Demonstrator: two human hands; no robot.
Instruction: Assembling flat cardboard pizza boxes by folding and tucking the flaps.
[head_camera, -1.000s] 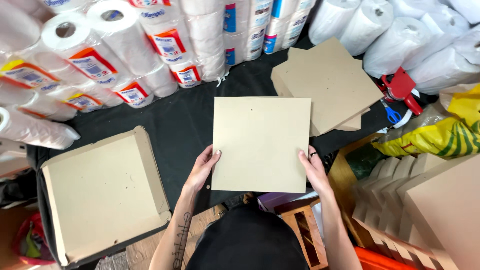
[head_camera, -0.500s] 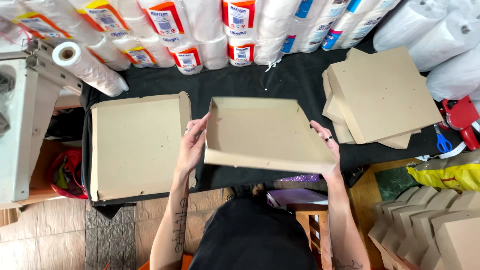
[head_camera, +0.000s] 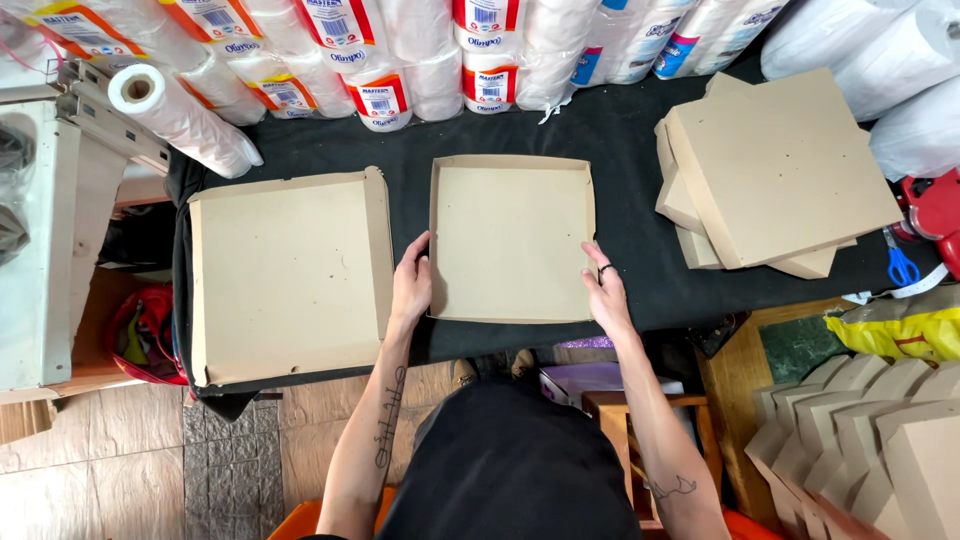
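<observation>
Both hands, left hand (head_camera: 412, 283) and right hand (head_camera: 604, 292), are gripping opposite side walls of a shallow cardboard tray (head_camera: 510, 240) lying on the table (head_camera: 620, 150), which looks light, thin and easily bent.

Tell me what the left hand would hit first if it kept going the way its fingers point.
The left hand points up the table along the left wall of the shallow cardboard tray. Beyond lies black cloth, then probably the wrapped paper rolls; depth is unclear.
</observation>
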